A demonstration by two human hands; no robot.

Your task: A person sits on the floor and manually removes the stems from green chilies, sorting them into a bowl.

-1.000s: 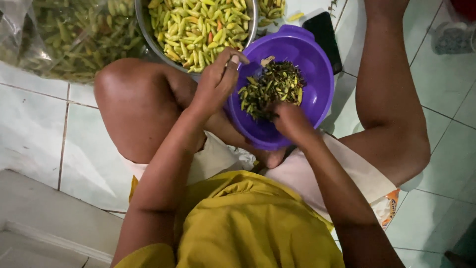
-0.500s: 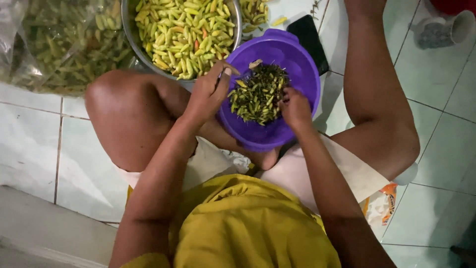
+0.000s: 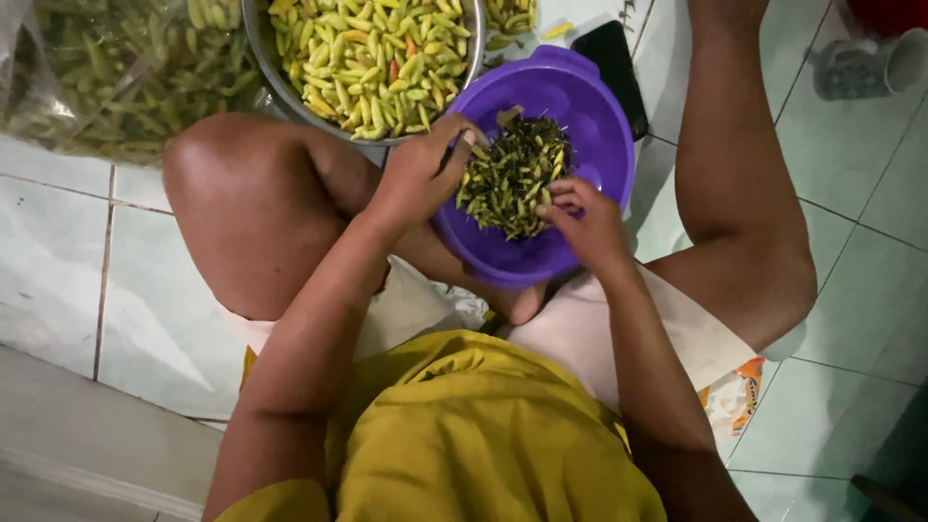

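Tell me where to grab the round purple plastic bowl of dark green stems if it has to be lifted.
Probably the small lug at the far rim of the round purple plastic bowl, coming from above and beyond it. The near rim rests in the person's lap, and the left hand and right hand crowd the near sides over the dark green stems, so the far edge is the freest part.

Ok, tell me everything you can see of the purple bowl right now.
The purple bowl is round, looks like smooth plastic, and has a small tab handle on its far rim. It sits tilted toward the person, propped between their legs above the tiled floor. Inside lies a heap of dark green stems. The left hand rests on its left rim, fingers reaching in; the right hand rests on the near rim at the heap. A metal basin of pale green chillies borders it at the upper left.
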